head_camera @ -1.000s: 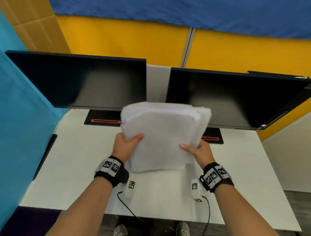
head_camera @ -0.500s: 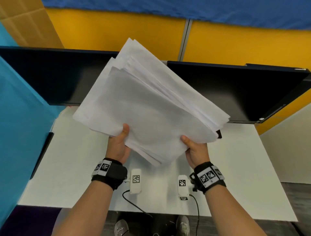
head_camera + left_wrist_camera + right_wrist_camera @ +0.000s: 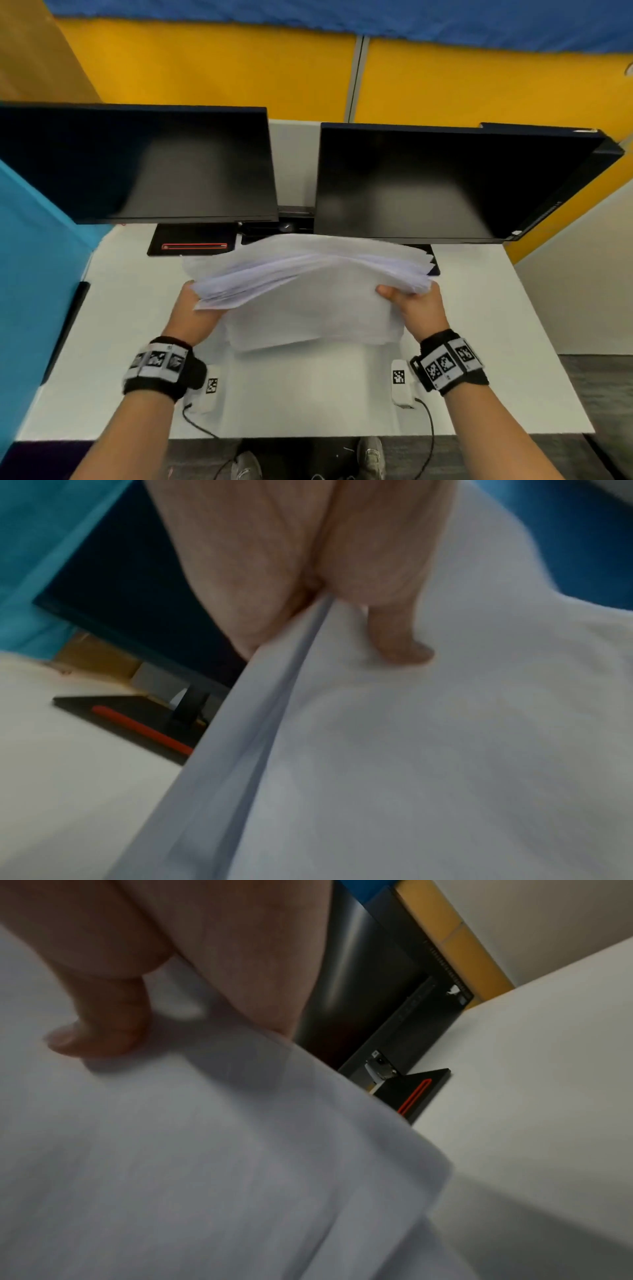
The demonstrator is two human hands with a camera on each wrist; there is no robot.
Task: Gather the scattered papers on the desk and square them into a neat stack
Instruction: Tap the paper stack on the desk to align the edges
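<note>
You hold the sheaf of papers above the bench, in front of the two monitors. Your left hand and right hand each clamp a side edge, thumbs on top. The edges fan unevenly; loosening either grip risks sheets sliding out and scattering.

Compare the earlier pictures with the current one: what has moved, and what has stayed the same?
The papers, raised and tilted in front of the monitors half a second ago, have come back down toward the desk, lying flatter with fanned edges. The left hand and right hand still grip opposite sides. Both monitors remain unmoved.
</note>
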